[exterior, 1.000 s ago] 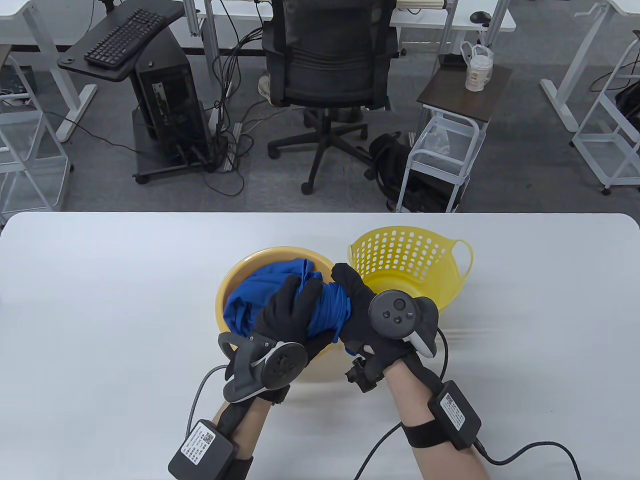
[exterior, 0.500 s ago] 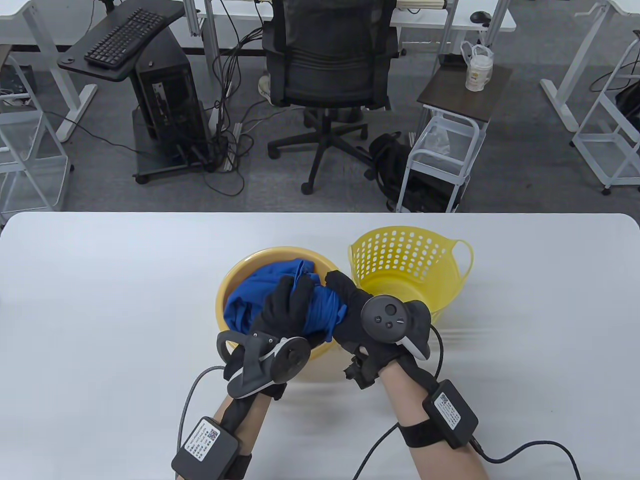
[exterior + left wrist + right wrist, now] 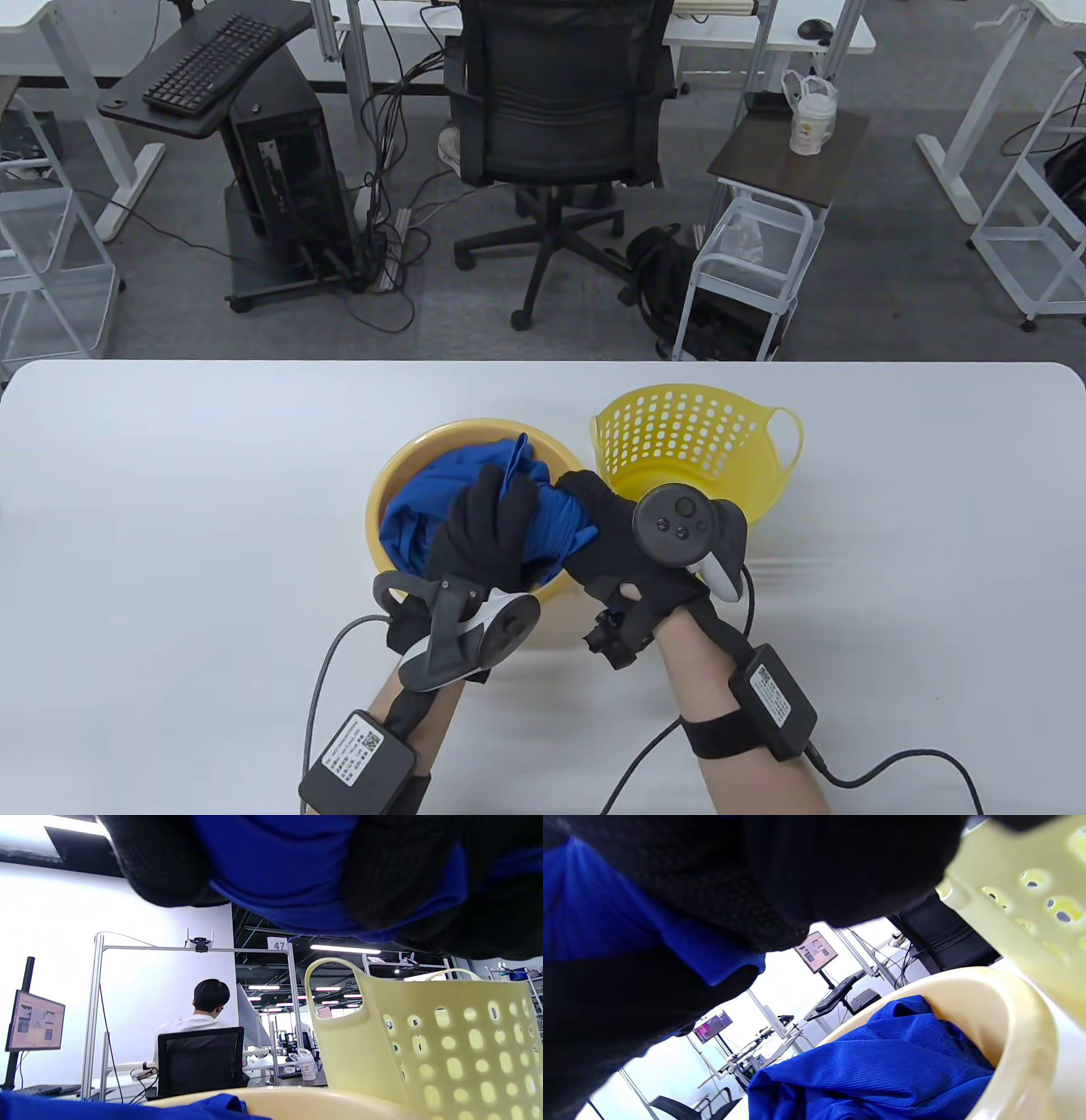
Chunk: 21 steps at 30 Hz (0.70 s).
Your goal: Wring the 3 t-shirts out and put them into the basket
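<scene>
A bunched blue t-shirt [image 3: 550, 522] is held above the yellow bowl [image 3: 407, 458]. My left hand [image 3: 485, 531] grips its left end and my right hand [image 3: 604, 531] grips its right end, fingers curled round the cloth. More blue cloth [image 3: 424, 509] lies in the bowl, also seen as blue cloth [image 3: 874, 1069] in the right wrist view. The yellow perforated basket [image 3: 696, 441] stands just right of the bowl, and nothing shows inside it. In the left wrist view the blue t-shirt [image 3: 275, 870] fills the top between my gloved fingers [image 3: 165, 861], with the basket [image 3: 445, 1043] beyond.
The white table [image 3: 170, 509] stretches wide on both sides of the bowl. Behind its far edge stand an office chair [image 3: 556, 102] and a small white cart [image 3: 755, 255]. A person [image 3: 203, 1014] sits with their back turned in the left wrist view.
My right hand has rolled and shifted slightly right, its tracker now higher. My left wrist has turned, its tracker swinging lower. The blue shirt between them is twisted tighter.
</scene>
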Motion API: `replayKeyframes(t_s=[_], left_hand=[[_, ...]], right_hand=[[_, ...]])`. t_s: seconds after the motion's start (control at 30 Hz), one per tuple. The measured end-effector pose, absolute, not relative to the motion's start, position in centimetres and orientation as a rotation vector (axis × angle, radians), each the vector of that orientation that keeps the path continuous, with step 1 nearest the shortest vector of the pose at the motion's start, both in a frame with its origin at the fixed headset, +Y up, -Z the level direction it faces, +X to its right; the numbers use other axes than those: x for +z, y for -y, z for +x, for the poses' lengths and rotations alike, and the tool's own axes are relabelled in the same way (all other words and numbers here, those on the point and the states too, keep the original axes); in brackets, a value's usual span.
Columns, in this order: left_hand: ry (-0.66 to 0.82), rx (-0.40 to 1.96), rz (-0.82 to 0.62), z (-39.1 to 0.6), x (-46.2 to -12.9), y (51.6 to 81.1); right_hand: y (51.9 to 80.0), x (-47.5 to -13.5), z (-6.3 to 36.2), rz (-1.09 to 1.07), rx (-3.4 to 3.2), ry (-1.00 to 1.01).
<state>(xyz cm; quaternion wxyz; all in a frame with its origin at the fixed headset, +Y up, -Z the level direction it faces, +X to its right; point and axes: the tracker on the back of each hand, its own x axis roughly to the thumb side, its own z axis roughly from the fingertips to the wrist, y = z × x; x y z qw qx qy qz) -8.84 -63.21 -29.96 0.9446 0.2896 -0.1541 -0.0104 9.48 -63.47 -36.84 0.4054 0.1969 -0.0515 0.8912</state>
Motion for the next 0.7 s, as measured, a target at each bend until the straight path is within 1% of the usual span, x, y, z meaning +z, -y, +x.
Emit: replayKeyframes(t_s=[0.07,0.2,0.37,0.47,0.6,0.7], left_hand=[[0.317,-0.033,0.611,-8.65,-29.82,62.99],[0.320,-0.033,0.603,-8.64,-29.81,63.04],[0.318,-0.041,0.639,-8.49,-29.20,62.34],[0.318,-0.042,0.635,-8.57,-29.19,62.32],[0.325,-0.056,0.612,-8.28,-29.45,62.78],[0.327,-0.051,0.616,-8.19,-29.43,62.73]], right_hand=[[63.36,-36.84,9.68,0.482,2.230,0.124],[63.31,-36.83,9.71,0.453,2.255,0.072],[62.68,-36.45,9.88,0.460,2.235,0.107],[62.60,-36.30,9.74,0.441,2.243,0.105],[63.22,-36.93,10.03,0.422,2.241,0.019],[63.14,-37.02,10.21,0.424,2.230,0.010]])
